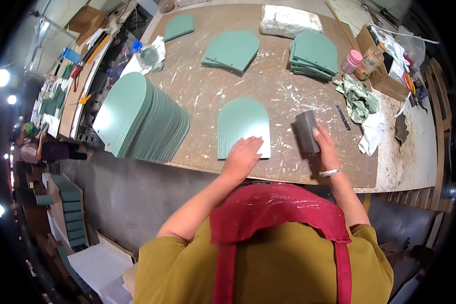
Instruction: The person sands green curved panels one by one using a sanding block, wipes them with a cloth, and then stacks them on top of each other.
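The left hand (243,154) lies flat, fingers spread, pressing on the near edge of a green arch-shaped panel (242,124) that rests on the worn brown tabletop (268,86). Just to the right of that panel, the right hand (325,147) is closed around a dark grey sanding block (306,130), held upright with its lower end near the tabletop and apart from the panel. Left of the left hand leans a fanned row of green panels (139,116). Beyond the hands lie two flatter piles of green panels (231,49) (314,53). Further to the right of the right hand sit a crumpled rag (358,99) and a pink-capped jar (350,61)
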Demonstrator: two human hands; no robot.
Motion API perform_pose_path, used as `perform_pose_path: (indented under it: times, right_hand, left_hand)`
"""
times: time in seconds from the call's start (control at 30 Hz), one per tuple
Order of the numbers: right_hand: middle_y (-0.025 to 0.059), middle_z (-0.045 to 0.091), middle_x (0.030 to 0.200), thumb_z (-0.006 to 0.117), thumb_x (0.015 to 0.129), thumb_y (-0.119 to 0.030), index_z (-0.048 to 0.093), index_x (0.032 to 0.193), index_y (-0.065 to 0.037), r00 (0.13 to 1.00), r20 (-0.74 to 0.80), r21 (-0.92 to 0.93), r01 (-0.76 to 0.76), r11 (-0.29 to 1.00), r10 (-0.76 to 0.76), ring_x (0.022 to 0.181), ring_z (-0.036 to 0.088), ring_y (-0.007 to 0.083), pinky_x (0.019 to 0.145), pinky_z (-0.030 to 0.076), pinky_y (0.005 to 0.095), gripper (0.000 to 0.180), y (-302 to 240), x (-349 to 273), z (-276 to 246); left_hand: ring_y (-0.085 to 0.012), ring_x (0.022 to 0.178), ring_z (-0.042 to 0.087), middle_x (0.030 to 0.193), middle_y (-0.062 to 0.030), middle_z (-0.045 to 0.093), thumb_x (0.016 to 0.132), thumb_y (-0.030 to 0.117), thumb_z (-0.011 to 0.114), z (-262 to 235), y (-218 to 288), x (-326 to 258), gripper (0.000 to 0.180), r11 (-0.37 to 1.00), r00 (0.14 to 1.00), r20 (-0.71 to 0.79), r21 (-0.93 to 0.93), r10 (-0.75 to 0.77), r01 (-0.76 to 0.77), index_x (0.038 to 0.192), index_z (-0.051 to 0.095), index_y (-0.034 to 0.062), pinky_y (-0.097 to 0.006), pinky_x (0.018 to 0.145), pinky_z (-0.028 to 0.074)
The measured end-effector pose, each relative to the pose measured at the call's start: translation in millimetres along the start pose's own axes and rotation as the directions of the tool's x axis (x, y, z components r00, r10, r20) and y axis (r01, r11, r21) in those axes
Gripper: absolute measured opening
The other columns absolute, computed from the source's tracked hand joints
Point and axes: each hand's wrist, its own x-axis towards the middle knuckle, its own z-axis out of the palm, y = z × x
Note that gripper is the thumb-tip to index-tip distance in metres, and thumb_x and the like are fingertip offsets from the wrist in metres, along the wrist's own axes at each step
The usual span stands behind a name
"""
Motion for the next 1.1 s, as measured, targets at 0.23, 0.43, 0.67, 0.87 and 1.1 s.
perform_pose_path:
  times: [0.23, 0.43, 0.67, 0.87, 1.1]
  right_hand:
    - [0.0096, 0.062, 0.126, 0.061, 0.098, -0.031, 0.043, 0.148, -0.002, 0.871, 0.447, 0.050, -0.251, 0.967, 0.203, 0.106, 0.060, 0.0146, 0.087, 0.050, 0.0283, 0.059, 3.0, -7.4, 56.6]
    - [0.0151, 0.013, 0.165, 0.069, 0.095, -0.024, 0.045, 0.146, 0.002, 0.815, 0.567, -0.218, 0.010, 0.976, 0.119, 0.111, 0.056, 0.0119, 0.095, 0.045, 0.0269, 0.061, 1.6, -6.7, 71.7]
    - [0.0174, 0.006, 0.167, 0.066, 0.096, -0.027, 0.044, 0.147, 0.000, 0.797, 0.595, 0.070, 0.075, 0.995, -0.102, 0.118, 0.055, 0.0119, 0.102, 0.044, 0.0294, 0.062, -40.4, -16.9, 78.7]
    - [0.0152, 0.061, 0.130, 0.064, 0.096, -0.032, 0.046, 0.142, 0.002, 0.889, 0.418, 0.249, -0.313, 0.916, 0.190, 0.122, 0.058, 0.0238, 0.104, 0.046, 0.0381, 0.060, -30.7, -5.7, 57.5]
    - [0.0163, 0.059, 0.131, 0.055, 0.102, -0.027, 0.048, 0.137, 0.001, 0.943, 0.323, 0.687, -0.289, 0.666, 0.076, 0.119, 0.059, 0.0280, 0.103, 0.048, 0.0440, 0.045, -26.7, 21.1, 50.6]
  left_hand:
    - [-0.0389, 0.132, 0.046, 0.144, -0.0254, 0.046, 0.094, 0.023, 0.064, -29.6, -53.1, -15.9, 0.061, 0.762, 0.787, -0.044, -0.292, -0.615, 0.578, 0.144, 0.042, -0.0055, -0.043, 0.111, 0.035]
    - [-0.0259, 0.132, 0.047, 0.145, -0.0200, 0.047, 0.096, 0.014, 0.060, -45.2, -17.4, 1.6, 0.060, 0.097, 0.627, 0.279, -0.863, -0.727, 0.496, 0.148, 0.036, -0.0046, -0.037, 0.110, 0.036]
    - [-0.0226, 0.134, 0.046, 0.148, -0.0165, 0.045, 0.095, -0.005, 0.052, -79.8, 3.8, 21.1, 0.061, 0.184, 0.618, 0.044, -0.936, -0.785, 0.300, 0.152, 0.029, -0.0015, -0.035, 0.113, 0.035]
    - [-0.0195, 0.109, 0.065, 0.122, -0.0123, 0.068, 0.090, -0.004, 0.066, -123.7, 10.0, 28.2, 0.047, 0.538, 0.693, -0.190, -0.777, -0.695, 0.326, 0.135, 0.052, -0.0023, -0.032, 0.096, 0.050]
    - [-0.0325, 0.100, 0.068, 0.119, -0.0146, 0.069, 0.076, -0.004, 0.073, -77.0, 21.8, 25.4, 0.029, 0.980, 0.967, -0.215, -0.110, 0.139, -0.165, 0.104, 0.068, 0.0012, -0.039, 0.086, 0.055]
